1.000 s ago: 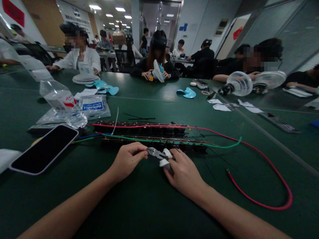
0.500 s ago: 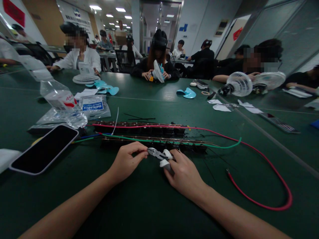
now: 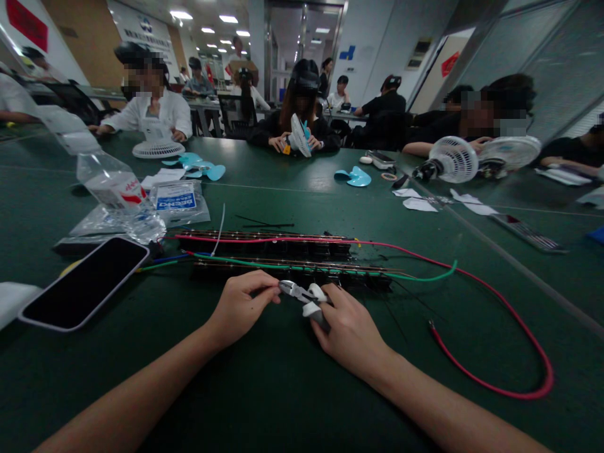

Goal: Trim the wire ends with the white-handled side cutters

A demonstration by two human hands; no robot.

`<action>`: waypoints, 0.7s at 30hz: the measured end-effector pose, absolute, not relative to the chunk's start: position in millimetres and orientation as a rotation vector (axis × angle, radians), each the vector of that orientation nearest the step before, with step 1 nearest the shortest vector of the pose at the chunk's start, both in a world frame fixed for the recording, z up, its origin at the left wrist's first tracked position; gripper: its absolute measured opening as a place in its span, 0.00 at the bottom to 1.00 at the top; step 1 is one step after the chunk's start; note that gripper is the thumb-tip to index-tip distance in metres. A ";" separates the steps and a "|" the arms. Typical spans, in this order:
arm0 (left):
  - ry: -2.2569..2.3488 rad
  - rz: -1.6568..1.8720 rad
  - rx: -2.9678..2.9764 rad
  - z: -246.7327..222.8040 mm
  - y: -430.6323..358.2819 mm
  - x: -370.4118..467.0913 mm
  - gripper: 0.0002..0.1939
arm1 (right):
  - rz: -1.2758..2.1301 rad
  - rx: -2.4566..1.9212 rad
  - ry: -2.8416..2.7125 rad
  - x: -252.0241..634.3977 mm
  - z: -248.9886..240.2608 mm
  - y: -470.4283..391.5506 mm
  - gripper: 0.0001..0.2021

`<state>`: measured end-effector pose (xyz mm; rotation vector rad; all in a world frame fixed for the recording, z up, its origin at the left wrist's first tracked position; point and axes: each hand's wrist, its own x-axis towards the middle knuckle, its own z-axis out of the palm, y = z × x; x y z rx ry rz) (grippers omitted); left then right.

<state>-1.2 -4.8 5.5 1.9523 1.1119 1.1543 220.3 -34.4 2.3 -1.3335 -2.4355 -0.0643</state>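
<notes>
My right hand (image 3: 348, 324) is closed round the white-and-grey handles of a pair of pliers (image 3: 295, 290), whose metal jaws point left. At the jaw tips, my left hand (image 3: 248, 305) pinches with thumb and forefinger; whatever lies between them is too small to make out. Just beyond both hands lie two long black strips with metal rods, one nearer (image 3: 292, 267) and one farther (image 3: 264, 245). A green wire (image 3: 436, 277) runs along the near strip. Over the far strip passes a red wire (image 3: 516, 314), which curls round to the right. A pale cable tie (image 3: 221, 229) sticks up at the left.
To the left lie a phone (image 3: 85, 286), a plastic bottle (image 3: 116, 182) and a bag with a blue label (image 3: 175, 198). Black cable ties (image 3: 267, 224) lie behind the strips. Blue fan blades (image 3: 353, 177) and fan parts (image 3: 453, 159) are farther back, where people sit.
My hands and the pliers hold almost the same place. Across the table, the person at the left has shifted a white fan part slightly left.
</notes>
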 end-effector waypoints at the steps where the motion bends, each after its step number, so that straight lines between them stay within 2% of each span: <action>1: 1.114 1.152 1.951 5.7 -5.0 -1.2 0.09 | -0.061 -1.335 -2.436 220.2 2.3 -34.5 0.02; 8: 1.079 1.139 1.927 1.4 -2.4 -3.6 0.09 | -0.053 -1.320 -2.452 220.9 2.6 -34.8 0.03; 13: 1.031 1.137 1.866 -0.8 -0.9 -4.8 0.09 | -0.103 -1.280 -2.438 219.5 7.0 -34.3 0.09; 21: 1.019 1.171 1.806 -0.9 -2.1 -3.2 0.09 | -0.117 -1.264 -2.429 218.8 7.8 -34.8 0.12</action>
